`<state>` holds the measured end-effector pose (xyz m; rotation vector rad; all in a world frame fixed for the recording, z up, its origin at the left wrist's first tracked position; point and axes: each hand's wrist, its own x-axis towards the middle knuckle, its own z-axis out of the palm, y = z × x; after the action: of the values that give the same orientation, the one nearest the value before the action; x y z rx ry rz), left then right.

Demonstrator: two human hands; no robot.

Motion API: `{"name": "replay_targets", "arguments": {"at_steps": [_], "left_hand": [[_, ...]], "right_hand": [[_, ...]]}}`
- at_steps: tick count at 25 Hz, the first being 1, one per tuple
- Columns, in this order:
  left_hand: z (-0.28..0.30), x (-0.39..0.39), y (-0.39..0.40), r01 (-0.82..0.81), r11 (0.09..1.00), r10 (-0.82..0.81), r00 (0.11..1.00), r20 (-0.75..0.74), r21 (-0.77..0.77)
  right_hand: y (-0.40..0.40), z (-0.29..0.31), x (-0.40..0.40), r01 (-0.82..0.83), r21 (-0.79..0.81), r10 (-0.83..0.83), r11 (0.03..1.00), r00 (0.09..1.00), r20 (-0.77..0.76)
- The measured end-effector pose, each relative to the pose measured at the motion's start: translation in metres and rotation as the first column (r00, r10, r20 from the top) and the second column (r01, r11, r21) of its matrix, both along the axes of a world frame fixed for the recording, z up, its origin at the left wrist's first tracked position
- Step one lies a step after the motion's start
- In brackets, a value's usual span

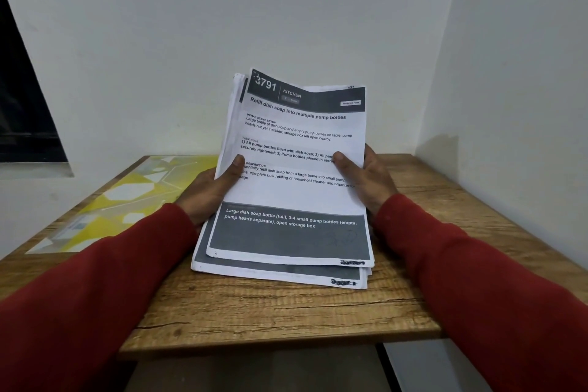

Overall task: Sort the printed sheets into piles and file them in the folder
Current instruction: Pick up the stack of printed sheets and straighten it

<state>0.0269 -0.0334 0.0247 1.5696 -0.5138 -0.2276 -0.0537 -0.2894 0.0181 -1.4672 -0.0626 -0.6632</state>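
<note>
Fingers of both hands clamped on stack of white printed sheets with dark grey header and footer bands: left hand grips the stack's left edge, thumb laid flat on the top page, other fingers hidden behind the paper; right hand grips the right edge the same way, thumb on top, rest out of sight behind. Both arms in red long sleeves.

Stack held tilted up toward the camera above the brown wood-grain surface; lower edges fanned out unevenly and near the surface, can't tell if they touch it. Top page reads "3791 KITCHEN – Refill dish soap into multiple pump bottles". Upper edge of the top sheet sags in a shallow V.

Yellow-and-white geometric-patterned flat folder lies closed on the left part of the surface, running from the back edge toward the left edge, just beside the left hand and partly hidden behind it.

White walls meet in a corner behind the surface; dark window opening at far left
</note>
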Motion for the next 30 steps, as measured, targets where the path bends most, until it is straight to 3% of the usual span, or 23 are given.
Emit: {"name": "replay_targets", "arguments": {"at_steps": [30], "left_hand": [[-0.0055, 0.0077, -0.0006, 0.006, 0.998, -0.009, 0.999, -0.04, -0.056]], "right_hand": [[0.0024, 0.0059, -0.0016, -0.077, 0.054, 0.072, 0.996, 0.994, 0.088]]}}
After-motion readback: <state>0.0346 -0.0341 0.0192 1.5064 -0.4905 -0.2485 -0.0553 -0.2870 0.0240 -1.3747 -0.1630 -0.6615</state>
